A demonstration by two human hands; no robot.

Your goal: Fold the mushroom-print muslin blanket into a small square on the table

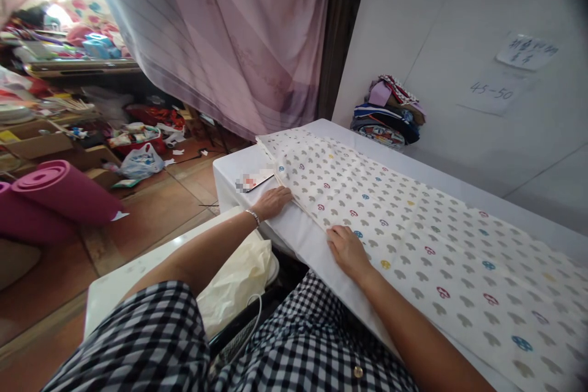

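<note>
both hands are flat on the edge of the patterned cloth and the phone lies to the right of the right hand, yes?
Not quite. The head view shows the phone beside the left hand, not right of the right hand. Both hands do rest flat on the edge of the patterned cloth.

Pink curtain (239, 43), white wall (459, 24), cluttered tiled floor (151, 208), bright backlight.

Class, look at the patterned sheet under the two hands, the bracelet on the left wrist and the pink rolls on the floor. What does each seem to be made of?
Patterned sheet: thin woven cloth, probably cotton, matte; it lies soft and creases at the edge under the left hand and right hand.
Bracelet: looks like metal, silvery and shiny.
Pink rolls: apparently foam or felt, thick, matte layers at the ends.
</note>
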